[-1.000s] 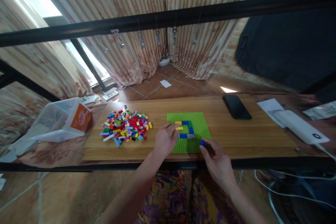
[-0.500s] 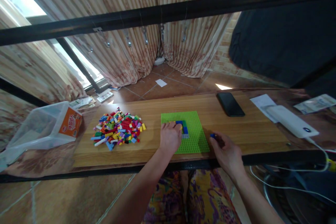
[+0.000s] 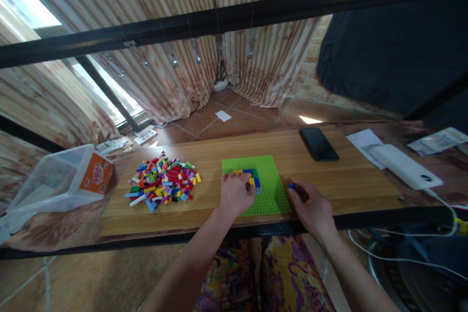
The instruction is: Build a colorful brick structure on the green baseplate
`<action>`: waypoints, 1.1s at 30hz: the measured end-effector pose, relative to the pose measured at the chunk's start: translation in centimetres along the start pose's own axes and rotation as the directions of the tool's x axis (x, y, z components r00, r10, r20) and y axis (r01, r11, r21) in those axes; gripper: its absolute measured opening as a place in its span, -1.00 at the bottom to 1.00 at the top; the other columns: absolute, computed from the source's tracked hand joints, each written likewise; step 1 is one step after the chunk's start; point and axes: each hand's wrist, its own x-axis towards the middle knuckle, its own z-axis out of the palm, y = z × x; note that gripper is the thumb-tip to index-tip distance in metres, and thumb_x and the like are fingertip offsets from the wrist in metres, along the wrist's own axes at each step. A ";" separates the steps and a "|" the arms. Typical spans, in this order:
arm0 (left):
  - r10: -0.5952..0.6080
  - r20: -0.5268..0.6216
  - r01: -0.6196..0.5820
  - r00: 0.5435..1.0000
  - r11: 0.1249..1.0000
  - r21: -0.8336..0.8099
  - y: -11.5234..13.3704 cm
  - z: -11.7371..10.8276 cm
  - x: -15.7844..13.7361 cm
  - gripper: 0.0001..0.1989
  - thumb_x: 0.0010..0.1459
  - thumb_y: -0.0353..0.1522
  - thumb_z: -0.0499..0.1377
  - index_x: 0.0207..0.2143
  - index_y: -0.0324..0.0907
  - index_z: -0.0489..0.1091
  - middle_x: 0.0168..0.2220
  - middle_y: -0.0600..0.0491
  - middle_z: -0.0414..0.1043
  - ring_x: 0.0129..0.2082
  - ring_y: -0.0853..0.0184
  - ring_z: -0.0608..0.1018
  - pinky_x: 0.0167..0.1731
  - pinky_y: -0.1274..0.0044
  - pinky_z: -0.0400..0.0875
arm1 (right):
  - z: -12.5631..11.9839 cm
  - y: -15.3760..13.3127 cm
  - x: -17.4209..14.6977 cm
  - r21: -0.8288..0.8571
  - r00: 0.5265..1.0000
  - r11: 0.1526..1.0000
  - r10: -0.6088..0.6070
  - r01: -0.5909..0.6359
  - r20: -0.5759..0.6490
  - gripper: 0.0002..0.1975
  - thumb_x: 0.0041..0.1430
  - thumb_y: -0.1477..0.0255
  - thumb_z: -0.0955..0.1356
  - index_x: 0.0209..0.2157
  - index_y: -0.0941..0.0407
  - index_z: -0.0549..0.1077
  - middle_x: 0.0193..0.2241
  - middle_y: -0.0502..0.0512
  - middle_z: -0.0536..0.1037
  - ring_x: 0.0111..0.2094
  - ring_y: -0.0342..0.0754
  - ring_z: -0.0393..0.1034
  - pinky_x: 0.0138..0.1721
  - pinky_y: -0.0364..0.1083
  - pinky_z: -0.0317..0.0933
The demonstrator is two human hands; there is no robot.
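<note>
A green baseplate (image 3: 272, 200) lies on the wooden board, carrying blue, green, yellow and pale grey-blue toy bricks (image 3: 256, 180) joined near its middle. Over the plate's left half, my left hand (image 3: 237, 192) is closed, its fingertips pinching a yellow brick (image 3: 251, 182) beside the blue ones. The hand hides part of the built bricks. Just off the plate's right edge, my right hand (image 3: 313, 207) holds a small dark blue brick (image 3: 291, 185) between thumb and fingers.
A heap of mixed toy bricks (image 3: 164, 180) lies left on the wooden board (image 3: 208, 204). A black phone (image 3: 319, 144) sits at the back right. Farther right is a white power bank (image 3: 409, 166) with a cable. A clear plastic box (image 3: 51, 178) stands far left.
My left hand has shifted slightly down toward me, showing more of the yellow bricks. My right hand keeps the blue brick in nearly the same place. The whole view has shifted a little.
</note>
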 end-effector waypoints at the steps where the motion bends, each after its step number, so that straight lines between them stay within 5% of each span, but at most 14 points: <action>1: -0.003 -0.004 0.003 1.000 1.000 0.013 0.0 0.0 0.1 -0.75 0.11 -0.33 0.13 -0.15 -0.07 0.47 -0.30 0.06 0.56 -0.18 0.18 0.51 -0.08 0.29 0.24 | 0.1 0.0 0.3 -0.010 1.000 1.000 -0.014 0.014 0.003 -0.57 0.16 0.13 0.26 -0.12 0.14 0.49 -0.27 0.19 0.57 -0.29 0.04 0.47 -0.20 0.02 0.34; 33: 0.078 0.071 -0.087 0.994 0.988 0.129 -0.2 0.2 0.0 -0.65 0.19 -0.42 0.04 0.03 -0.15 0.32 -0.06 -0.07 0.44 -0.06 0.12 0.43 -0.04 0.24 0.23 | 2.3 1.4 1.1 -0.110 0.987 0.984 -0.147 0.140 -0.060 -0.59 0.23 0.17 0.21 -0.08 0.15 0.45 -0.28 0.18 0.52 -0.34 -0.01 0.39 -0.25 -0.02 0.28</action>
